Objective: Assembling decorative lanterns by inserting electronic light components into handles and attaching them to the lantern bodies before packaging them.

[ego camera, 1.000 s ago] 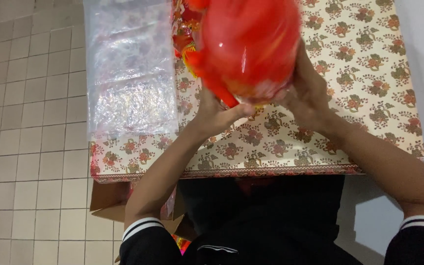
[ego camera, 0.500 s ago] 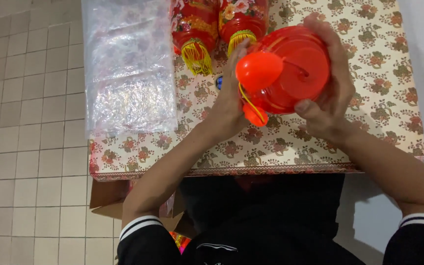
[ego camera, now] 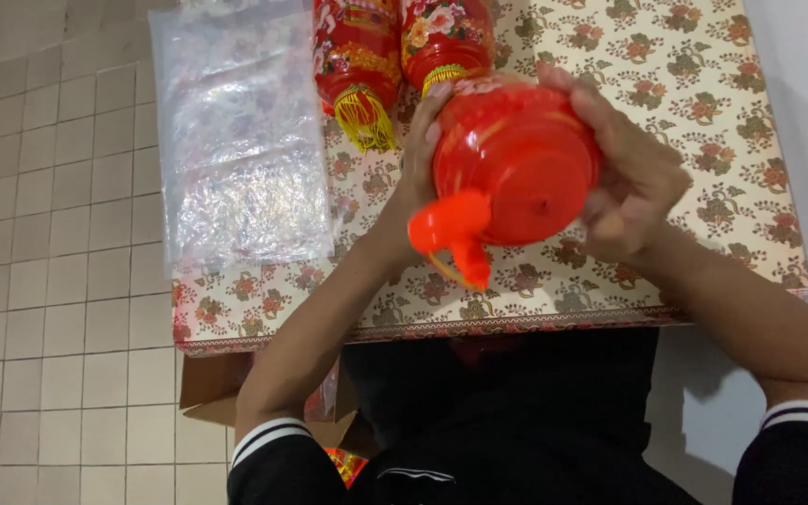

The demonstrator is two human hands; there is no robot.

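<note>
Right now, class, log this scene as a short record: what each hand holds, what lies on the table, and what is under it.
Left hand: grips the near side of a red plastic lantern
Right hand: cups the lantern's other side
Lantern state: lifted off the table, base cap toward the camera
Table: floral cloth cover
On table: two decorated red lanterns with yellow tassels; clear plastic bags at the left
Under table: cardboard box
Floor: pale tiles

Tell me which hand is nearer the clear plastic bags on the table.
Left. The left hand grips the near side of the red lantern, just right of the clear plastic bags. The right hand holds the lantern's far side, farther from them.
</note>
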